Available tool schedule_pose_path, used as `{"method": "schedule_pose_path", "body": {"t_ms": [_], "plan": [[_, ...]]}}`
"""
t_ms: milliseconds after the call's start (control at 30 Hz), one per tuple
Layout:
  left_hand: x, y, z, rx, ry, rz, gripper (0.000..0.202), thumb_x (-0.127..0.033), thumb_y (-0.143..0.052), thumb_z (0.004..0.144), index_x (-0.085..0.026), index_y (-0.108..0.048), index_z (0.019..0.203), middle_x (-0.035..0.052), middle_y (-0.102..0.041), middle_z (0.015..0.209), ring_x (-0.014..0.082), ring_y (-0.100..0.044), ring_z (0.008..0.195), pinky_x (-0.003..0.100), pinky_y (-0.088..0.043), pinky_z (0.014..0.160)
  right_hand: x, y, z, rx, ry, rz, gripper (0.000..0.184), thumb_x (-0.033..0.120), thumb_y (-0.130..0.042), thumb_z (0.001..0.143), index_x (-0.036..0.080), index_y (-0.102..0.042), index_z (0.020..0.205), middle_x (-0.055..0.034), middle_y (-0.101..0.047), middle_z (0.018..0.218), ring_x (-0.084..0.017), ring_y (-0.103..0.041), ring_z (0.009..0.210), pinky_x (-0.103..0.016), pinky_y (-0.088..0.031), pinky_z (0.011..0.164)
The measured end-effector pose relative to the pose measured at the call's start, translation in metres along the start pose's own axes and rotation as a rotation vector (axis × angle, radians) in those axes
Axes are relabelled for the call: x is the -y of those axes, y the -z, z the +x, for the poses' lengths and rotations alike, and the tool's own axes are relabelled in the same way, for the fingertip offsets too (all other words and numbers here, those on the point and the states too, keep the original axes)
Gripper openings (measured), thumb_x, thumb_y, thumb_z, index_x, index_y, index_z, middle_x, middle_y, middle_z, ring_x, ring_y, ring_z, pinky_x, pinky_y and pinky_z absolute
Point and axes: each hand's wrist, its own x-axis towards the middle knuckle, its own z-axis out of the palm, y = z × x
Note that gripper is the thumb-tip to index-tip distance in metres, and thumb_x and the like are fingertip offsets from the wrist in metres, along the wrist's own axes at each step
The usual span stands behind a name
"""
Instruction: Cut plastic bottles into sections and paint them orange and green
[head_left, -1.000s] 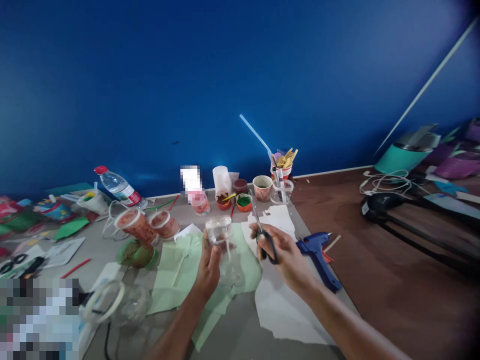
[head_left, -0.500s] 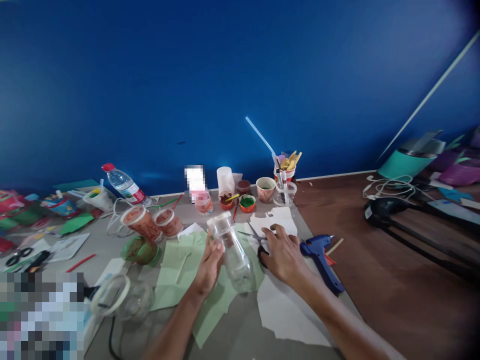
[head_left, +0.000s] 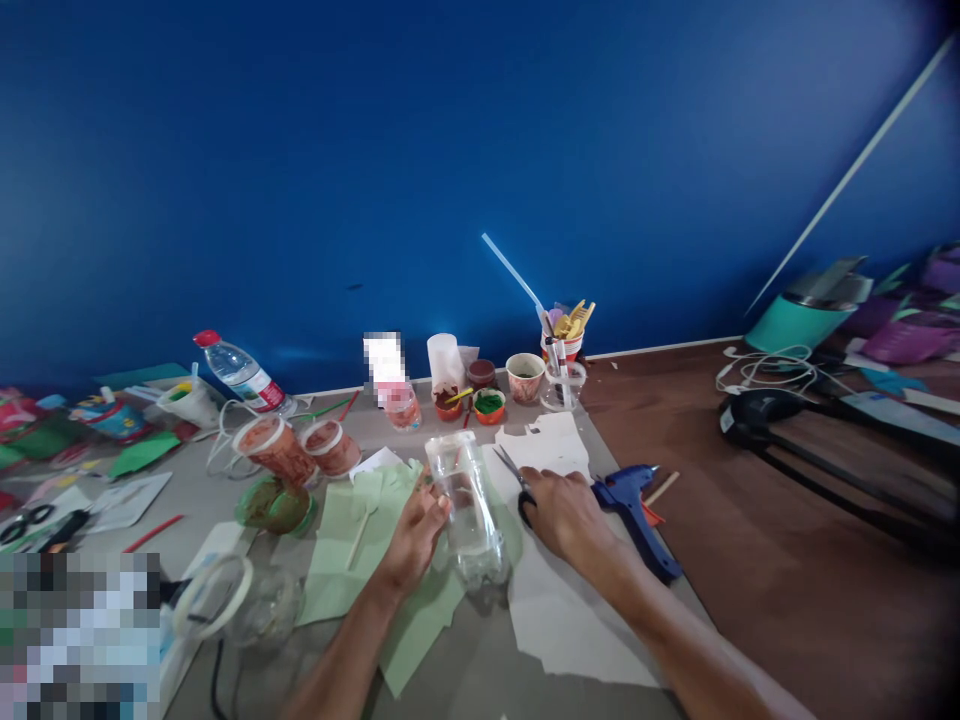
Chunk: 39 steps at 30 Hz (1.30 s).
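My left hand grips a clear plastic bottle that has its top cut off, holding it tilted over the pale green paper. My right hand rests on the white paper, fingers curled around the black handles of a pair of scissors. The scissor blades point away toward the back of the table. A blue glue gun lies just right of my right hand.
Orange cups, small paint pots and a cup of tools stand along the back by the blue wall. A water bottle lies at left. A clear jar sits near left. Cables and a black stand lie on the brown floor at right.
My right hand came down from the air with the scissors and now rests them on the table. My left hand tipped the bottle from upright to leaning and lowered it.
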Motion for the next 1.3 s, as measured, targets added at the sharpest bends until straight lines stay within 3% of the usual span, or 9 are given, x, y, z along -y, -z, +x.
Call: {"method": "schedule_pose_path", "body": {"t_ms": [133, 233, 367, 433, 533, 733, 900, 1067, 1300], "plan": [[0.0, -0.002, -0.001, 0.098, 0.013, -0.045, 0.034, -0.04, -0.067, 0.081, -0.022, -0.065, 0.11, 0.0083, -0.068, 0.111, 0.0267, -0.06, 0.111, 0.04, -0.044, 0.099, -0.006, -0.003, 0.001, -0.101, 0.059, 0.235, 0.026, 0.014, -0.049, 0.081, 0.014, -0.069, 0.098, -0.0143, -0.074, 0.094, -0.027, -0.067, 0.089, -0.035, -0.043, 0.083], [-0.001, -0.006, -0.002, 0.195, 0.006, -0.107, 0.045, -0.039, -0.065, 0.084, -0.026, -0.055, 0.126, 0.0075, -0.067, 0.115, 0.0253, -0.062, 0.107, 0.042, -0.043, 0.098, -0.007, -0.006, 0.0, -0.191, 0.044, 0.711, 0.031, 0.03, -0.045, 0.09, 0.014, -0.069, 0.1, -0.0113, -0.073, 0.091, -0.025, -0.067, 0.086, -0.033, -0.047, 0.079], [-0.005, -0.015, -0.004, 0.3, 0.009, -0.082, 0.057, -0.039, -0.066, 0.083, -0.028, -0.046, 0.134, 0.0082, -0.067, 0.116, 0.0256, -0.062, 0.107, 0.043, -0.041, 0.1, 0.002, -0.004, -0.005, 0.031, 0.226, 1.344, 0.053, 0.054, -0.059, 0.081, 0.014, -0.061, 0.116, -0.0108, -0.069, 0.104, -0.025, -0.064, 0.097, -0.036, -0.048, 0.087], [-0.007, -0.019, -0.006, 0.372, 0.009, -0.046, 0.061, -0.039, -0.067, 0.082, -0.027, -0.043, 0.137, 0.0088, -0.068, 0.113, 0.0253, -0.062, 0.105, 0.042, -0.042, 0.099, 0.01, -0.002, -0.009, 0.139, 0.354, 1.506, 0.058, 0.054, -0.068, 0.075, 0.016, -0.059, 0.118, -0.0103, -0.067, 0.109, -0.025, -0.063, 0.1, -0.037, -0.047, 0.092], [-0.007, -0.023, -0.008, 0.421, 0.004, 0.039, 0.057, -0.041, -0.062, 0.085, -0.029, -0.042, 0.137, 0.007, -0.07, 0.102, 0.0226, -0.065, 0.095, 0.038, -0.047, 0.091, 0.019, 0.0, -0.014, 0.168, 0.368, 1.622, 0.054, 0.05, -0.073, 0.072, 0.017, -0.06, 0.113, -0.008, -0.069, 0.101, -0.024, -0.065, 0.097, -0.039, -0.048, 0.091], [-0.004, -0.017, -0.01, 0.131, -0.107, 0.433, 0.053, -0.04, -0.067, 0.08, -0.024, -0.051, 0.128, 0.0058, -0.07, 0.088, 0.0195, -0.064, 0.074, 0.032, -0.052, 0.073, 0.022, -0.01, -0.011, 0.001, 0.262, 1.542, 0.046, 0.034, -0.076, 0.07, 0.019, -0.057, 0.109, -0.0066, -0.068, 0.101, -0.023, -0.065, 0.095, -0.038, -0.051, 0.087], [-0.009, -0.004, -0.007, -0.206, -0.334, 0.44, 0.032, -0.035, -0.06, 0.086, -0.022, -0.056, 0.115, 0.0039, -0.062, 0.092, 0.016, -0.062, 0.08, 0.028, -0.051, 0.071, 0.022, -0.02, -0.01, -0.138, 0.157, 1.402, 0.054, 0.029, -0.076, 0.067, 0.019, -0.051, 0.113, -0.0072, -0.067, 0.099, -0.022, -0.065, 0.09, -0.038, -0.052, 0.081], [-0.013, -0.007, -0.007, -0.201, -0.552, 0.57, 0.013, -0.022, -0.057, 0.088, -0.023, -0.062, 0.099, 0.0043, -0.059, 0.094, 0.0171, -0.061, 0.087, 0.031, -0.05, 0.079, 0.032, -0.014, -0.016, -0.188, 0.061, 1.205, 0.051, 0.018, -0.07, 0.066, 0.019, -0.051, 0.113, -0.0054, -0.066, 0.101, -0.019, -0.063, 0.088, -0.034, -0.051, 0.079], [-0.012, -0.012, -0.009, -0.193, -0.658, 0.682, 0.017, -0.016, -0.059, 0.085, -0.023, -0.063, 0.099, 0.006, -0.063, 0.096, 0.0196, -0.06, 0.096, 0.032, -0.049, 0.082, 0.04, -0.02, -0.021, -0.272, 0.042, 1.009, 0.056, 0.02, -0.071, 0.065, 0.02, -0.049, 0.116, -0.0061, -0.063, 0.101, -0.02, -0.061, 0.085, -0.035, -0.051, 0.078]]}}
